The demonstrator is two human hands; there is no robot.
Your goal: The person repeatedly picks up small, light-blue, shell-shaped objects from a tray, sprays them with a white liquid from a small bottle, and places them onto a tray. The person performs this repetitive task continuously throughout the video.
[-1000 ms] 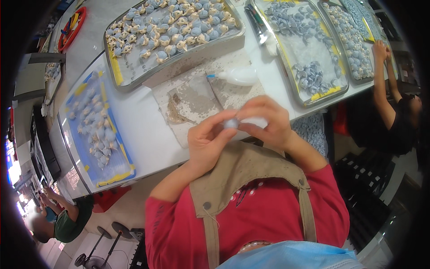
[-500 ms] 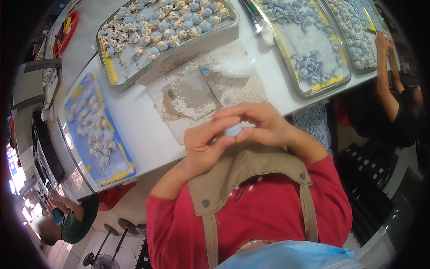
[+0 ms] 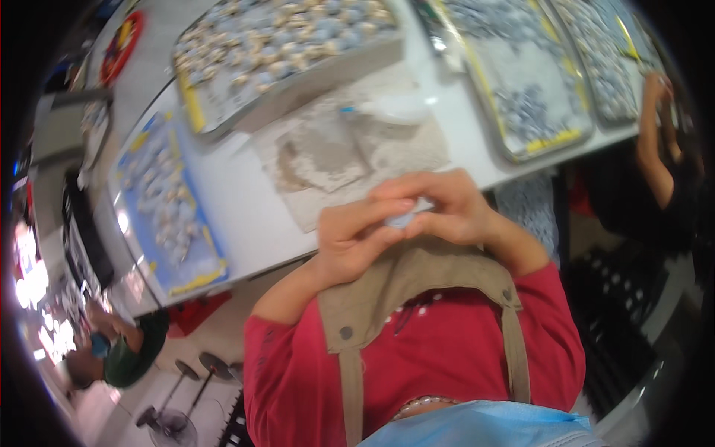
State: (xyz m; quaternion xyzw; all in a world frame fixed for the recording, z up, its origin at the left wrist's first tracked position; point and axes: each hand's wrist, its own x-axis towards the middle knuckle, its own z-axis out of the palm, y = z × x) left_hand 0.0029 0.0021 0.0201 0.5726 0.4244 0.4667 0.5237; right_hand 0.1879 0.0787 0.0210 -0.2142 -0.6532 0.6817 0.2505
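Observation:
Between my two hands, just in front of my apron, is a small light-blue rounded piece [image 3: 403, 219]. My left hand [image 3: 359, 235] is closed on it from the left, with thumb and fingertips pressed to its side. From the right my right hand [image 3: 452, 208] pinches the same piece, fingers arched over the top. Much of the piece is covered by my fingers, and motion smears its details. Just beyond my hands lies a stained, light-coloured board [image 3: 320, 160]. A white squeeze bottle [image 3: 398, 109] with a blue tip lies on it.
A large metal tray [image 3: 216, 134] of blue-and-cream figures stands beyond the board. At left is a blue tray [image 3: 212, 257] of similar pieces. Another metal tray [image 3: 514, 158] at right holds loose blue pieces. A co-worker's arms [image 3: 652, 160] reach in at far right; another person [image 3: 134, 346] is lower left.
The whole view has shifted slightly and blurred. Both hands stay together on the light-blue piece, with only a slight change in how the fingers cover it.

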